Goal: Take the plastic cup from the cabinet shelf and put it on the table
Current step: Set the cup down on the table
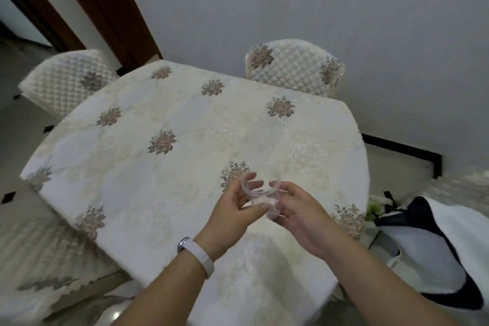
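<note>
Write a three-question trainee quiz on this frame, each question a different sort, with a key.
1. True or false: the plastic cup already stands on the table with no hand on it.
2. Which wrist wears the white wristband? A) left B) right C) neither
3. Fill in: the cup is made of ____ plastic, so the fingers show through it.

Key
1. False. The left hand and right hand both hold the cup over the tablecloth; whether its base touches the cloth cannot be told.
2. A
3. clear
</note>
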